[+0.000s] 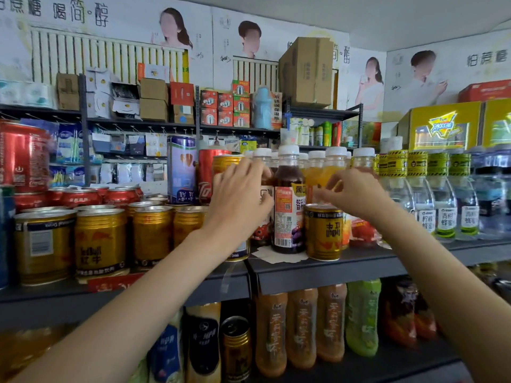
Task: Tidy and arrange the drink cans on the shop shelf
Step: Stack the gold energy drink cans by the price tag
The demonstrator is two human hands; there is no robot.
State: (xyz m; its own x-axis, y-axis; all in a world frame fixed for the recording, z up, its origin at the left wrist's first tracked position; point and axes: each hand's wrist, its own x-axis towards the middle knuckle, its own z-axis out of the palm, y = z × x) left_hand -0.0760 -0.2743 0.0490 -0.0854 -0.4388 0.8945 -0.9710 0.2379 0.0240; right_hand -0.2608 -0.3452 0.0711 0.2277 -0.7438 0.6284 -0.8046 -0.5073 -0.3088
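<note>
- Both hands reach up to the grey shop shelf (331, 268) in front of me.
- My left hand (237, 197) is raised in front of a gold can (225, 164) and a bottle behind it, fingers curled; I cannot tell whether they grip anything.
- My right hand (351, 193) hovers just above a second gold can (323, 232), thumb and forefinger drawn close together, other fingers loosely bent. I cannot tell whether it pinches or touches anything.
- That second gold can stands upright at the shelf's front edge, just right of a dark juice bottle (289, 205) with a white cap.
- Between my hands, behind that bottle, stand more white-capped bottles of orange drink (318, 172).
- Left of my left hand, a group of gold cans (101, 241) fills the shelf front, with red cans (80, 197) behind them and a tall red cola can (206, 175) beside a blue tin (181, 170).
- Right of my right hand stand clear water bottles with yellow-green caps (442, 194).
- On the shelf below are orange tea bottles (301, 327) and a green bottle (362, 319).
</note>
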